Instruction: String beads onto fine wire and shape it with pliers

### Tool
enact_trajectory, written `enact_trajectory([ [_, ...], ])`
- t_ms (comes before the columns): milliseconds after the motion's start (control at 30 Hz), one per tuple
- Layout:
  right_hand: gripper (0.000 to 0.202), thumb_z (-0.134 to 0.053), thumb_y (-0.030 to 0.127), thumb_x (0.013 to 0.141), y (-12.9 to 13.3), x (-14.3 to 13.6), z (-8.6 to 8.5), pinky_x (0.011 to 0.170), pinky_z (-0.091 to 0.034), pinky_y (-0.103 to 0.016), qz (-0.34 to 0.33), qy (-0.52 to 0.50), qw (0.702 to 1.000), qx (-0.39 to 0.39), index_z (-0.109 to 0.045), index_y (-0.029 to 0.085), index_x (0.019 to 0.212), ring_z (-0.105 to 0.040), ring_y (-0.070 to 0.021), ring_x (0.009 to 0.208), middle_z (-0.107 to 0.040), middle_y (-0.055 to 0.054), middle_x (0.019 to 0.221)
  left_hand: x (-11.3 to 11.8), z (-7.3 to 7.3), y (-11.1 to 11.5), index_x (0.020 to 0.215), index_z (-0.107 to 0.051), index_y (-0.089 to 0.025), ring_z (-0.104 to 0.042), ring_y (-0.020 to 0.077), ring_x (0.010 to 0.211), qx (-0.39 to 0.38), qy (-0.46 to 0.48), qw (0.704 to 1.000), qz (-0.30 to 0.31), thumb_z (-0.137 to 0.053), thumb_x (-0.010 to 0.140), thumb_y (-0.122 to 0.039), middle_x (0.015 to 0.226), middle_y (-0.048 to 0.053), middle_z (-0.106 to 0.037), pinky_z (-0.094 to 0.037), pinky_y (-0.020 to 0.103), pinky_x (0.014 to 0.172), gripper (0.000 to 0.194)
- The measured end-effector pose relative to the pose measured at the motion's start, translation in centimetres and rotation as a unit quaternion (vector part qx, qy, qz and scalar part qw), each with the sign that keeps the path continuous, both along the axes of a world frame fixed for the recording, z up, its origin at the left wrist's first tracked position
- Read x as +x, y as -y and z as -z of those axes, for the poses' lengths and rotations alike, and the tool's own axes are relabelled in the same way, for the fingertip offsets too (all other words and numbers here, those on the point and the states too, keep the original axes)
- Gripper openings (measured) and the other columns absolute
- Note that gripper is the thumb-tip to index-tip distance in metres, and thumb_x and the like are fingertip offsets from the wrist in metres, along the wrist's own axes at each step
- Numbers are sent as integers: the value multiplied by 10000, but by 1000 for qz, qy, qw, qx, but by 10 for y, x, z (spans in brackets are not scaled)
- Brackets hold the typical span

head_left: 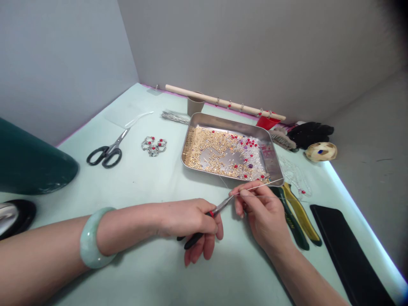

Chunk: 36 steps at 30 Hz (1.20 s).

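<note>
Wearing a pale green bangle [91,240], my left hand [194,221] is closed around small black-handled pliers [221,206]. The pliers' tips point right and meet the fingertips of my right hand [264,212]. Thumb and forefinger of that hand pinch a thin wire [269,183], whose ends stick out to the right. Whatever sits between the plier tips is too small to make out. Just beyond my hands lies a metal tray [236,123] of gold, clear and red beads. Beaded wire loops [154,145] rest left of the tray.
Scissors [110,151] lie at the left near a dark green cylinder [32,159]. Behind the tray, a wooden rod [223,102] rests on a grey cup [195,105] and a red cup [267,123]. Green-yellow pliers [301,216] and a black case [349,255] lie right.
</note>
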State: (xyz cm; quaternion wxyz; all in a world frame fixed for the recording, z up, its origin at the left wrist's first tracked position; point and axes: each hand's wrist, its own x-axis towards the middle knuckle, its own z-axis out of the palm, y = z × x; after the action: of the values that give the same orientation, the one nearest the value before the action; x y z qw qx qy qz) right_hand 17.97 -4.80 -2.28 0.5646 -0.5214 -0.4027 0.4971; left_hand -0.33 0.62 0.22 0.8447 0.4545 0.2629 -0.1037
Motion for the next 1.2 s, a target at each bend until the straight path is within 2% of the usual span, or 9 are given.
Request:
enact_trajectory([
  [267,58,-597,229,867,0,0,1,486,-375,-240,-1,1,1000,1,-606,202,816,-497,-97,501,-682,-10,756,1,0,0,806,-515,-154,-521,130,380,8,-9,1000,0,-448,671,-180,563,18,-606,-443,242,374,153],
  [433,56,-598,227,871,0,1,0,473,-369,-227,-3,-22,1000,2,-611,201,823,-500,-91,505,-687,-12,788,2,-5,0,825,-521,-155,-501,111,379,15,1,1000,-5,-480,708,-212,582,11,-601,-428,230,397,136],
  [600,63,-596,211,874,-1,2,0,467,-371,-217,-7,-33,999,7,-614,200,815,-505,-83,512,-690,-14,840,0,-6,-1,869,-528,-157,-547,123,443,1,26,1000,0,-526,708,-236,675,24,-622,-459,256,461,179],
  [733,69,-589,214,877,-1,2,0,467,-379,-218,-6,-29,999,17,-610,200,813,-513,-85,526,-680,-15,860,-1,-5,-2,902,-540,-159,-567,134,451,-7,36,999,-8,-535,708,-253,696,32,-637,-445,252,453,216],
  [967,52,-573,206,881,2,-2,1,476,-395,-237,-1,28,998,54,-584,205,831,-526,-93,539,-650,-16,877,2,0,-1,899,-530,-147,-562,164,409,-31,8,999,-10,-537,687,-294,655,49,-633,-452,282,408,259],
  [1200,56,-553,193,897,5,-4,-2,507,-411,-246,9,81,994,69,-575,209,848,-537,-87,565,-630,-14,929,3,-2,0,848,-515,-150,-538,143,388,-9,5,1000,-10,-510,690,-257,594,27,-615,-450,259,384,191],
])
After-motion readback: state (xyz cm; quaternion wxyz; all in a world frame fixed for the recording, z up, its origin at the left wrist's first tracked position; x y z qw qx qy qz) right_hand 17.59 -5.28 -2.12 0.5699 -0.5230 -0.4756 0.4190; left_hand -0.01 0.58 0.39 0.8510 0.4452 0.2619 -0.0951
